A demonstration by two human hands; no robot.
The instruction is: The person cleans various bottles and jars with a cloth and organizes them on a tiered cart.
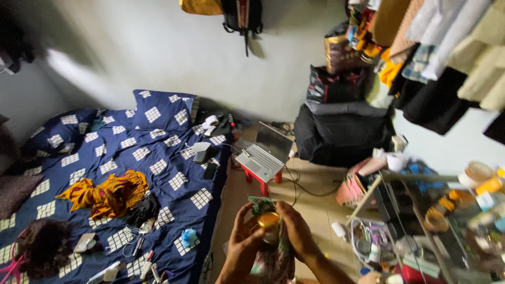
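Left hand (243, 243) gripped jar (269, 227), fingers wrapped | right hand (295, 231) held patterned cloth (276, 257) against it, fingers closed | jar sat below laptop (263, 155), right of bed (158, 173) | we judged steady grip, rubbing evenly, best.

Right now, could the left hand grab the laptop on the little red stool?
Probably not without letting go: the left hand and right hand both hold a jar and cloth, and the laptop sits farther off.

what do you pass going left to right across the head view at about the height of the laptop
orange patterned cloth on the blue checked bed → black phone → open laptop on a red stool → black bags → pink basket
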